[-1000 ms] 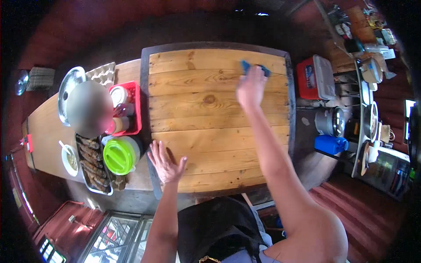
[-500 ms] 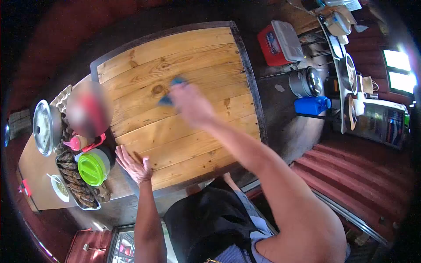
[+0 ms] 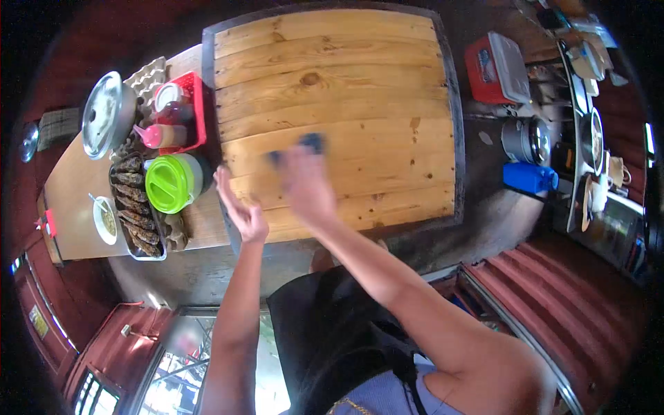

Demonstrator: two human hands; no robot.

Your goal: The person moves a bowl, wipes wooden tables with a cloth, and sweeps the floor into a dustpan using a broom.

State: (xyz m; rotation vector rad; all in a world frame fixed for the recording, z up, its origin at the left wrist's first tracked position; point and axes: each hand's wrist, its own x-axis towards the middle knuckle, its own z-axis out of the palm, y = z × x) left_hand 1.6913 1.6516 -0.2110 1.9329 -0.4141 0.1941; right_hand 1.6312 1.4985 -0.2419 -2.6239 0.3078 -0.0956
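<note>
The right hand is a blur from here, its fingers reaching forward over a dark blue cloth; I can't tell whether they grip it or just press. The cloth lies on the wooden tabletop, toward its near side, poking out on both sides of the fingers. That forearm slants in from the person's right. The left hand is turned on edge by the tabletop's near left corner, fingers straight and close together, holding nothing; whether it touches the wood I can't make out. It stands between the cloth and the green-lidded container. Beyond that sit a tray of browned food and a red basket. Off right, a blue jug rests well apart.
</note>
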